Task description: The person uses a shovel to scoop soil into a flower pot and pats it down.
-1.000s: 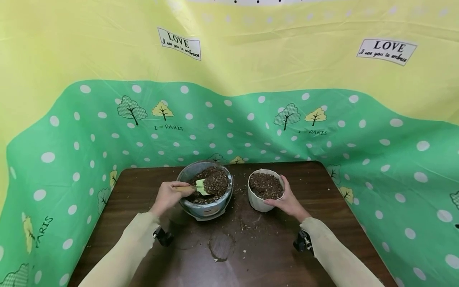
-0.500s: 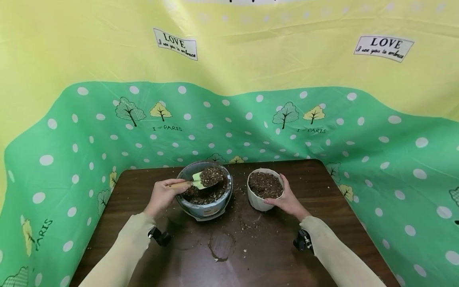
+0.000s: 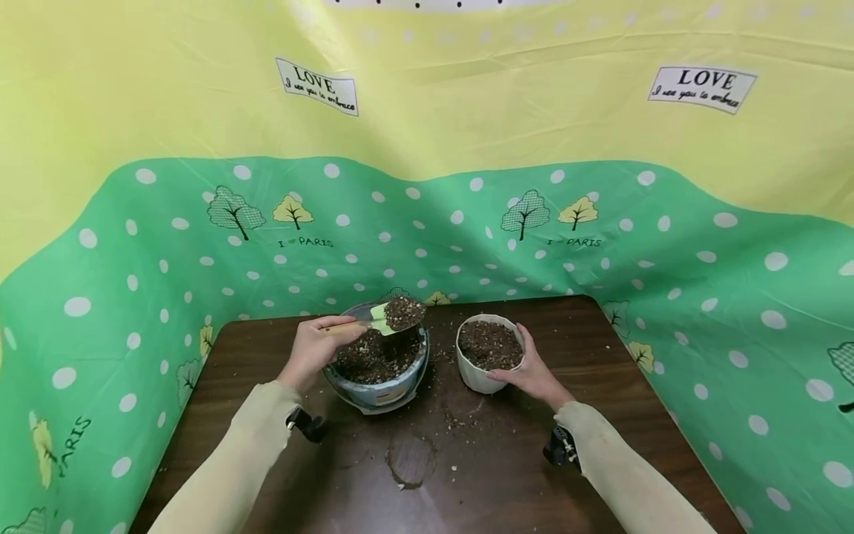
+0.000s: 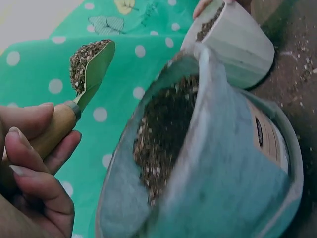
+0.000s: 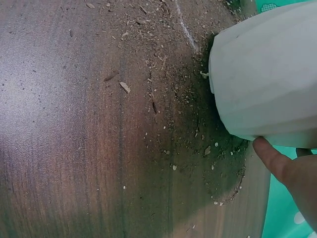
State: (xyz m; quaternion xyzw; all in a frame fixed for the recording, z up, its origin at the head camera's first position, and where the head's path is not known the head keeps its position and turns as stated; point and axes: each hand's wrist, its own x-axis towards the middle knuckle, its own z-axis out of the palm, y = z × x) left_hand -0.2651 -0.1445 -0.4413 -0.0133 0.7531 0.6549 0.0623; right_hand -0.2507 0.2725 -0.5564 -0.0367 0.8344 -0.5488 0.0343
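Observation:
My left hand (image 3: pixel 315 350) grips the wooden handle of a small trowel (image 4: pixel 98 69), its light green blade heaped with dark soil (image 3: pixel 404 313). The blade is raised above a blue-grey pot (image 3: pixel 383 393), which holds more soil and stands on a saucer. To the right is a white pot (image 3: pixel 475 377), filled with soil almost to its rim. My right hand (image 3: pixel 534 377) holds that pot from its right side, thumb at the front and fingers round the far side. In the right wrist view one digit (image 5: pixel 272 157) presses the white wall; the others are mostly hidden.
The dark wooden table (image 3: pixel 494 475) has soil crumbs (image 5: pixel 163 89) scattered between and in front of the pots. A ring of dirt (image 3: pixel 411 461) marks its surface near the front. A green and yellow printed cloth (image 3: pixel 427 215) hangs behind and at both sides.
My left hand has lifted the trowel up out of the blue-grey pot, bringing up a heap of soil. The right hand and white pot stay in place; the head view shifts slightly.

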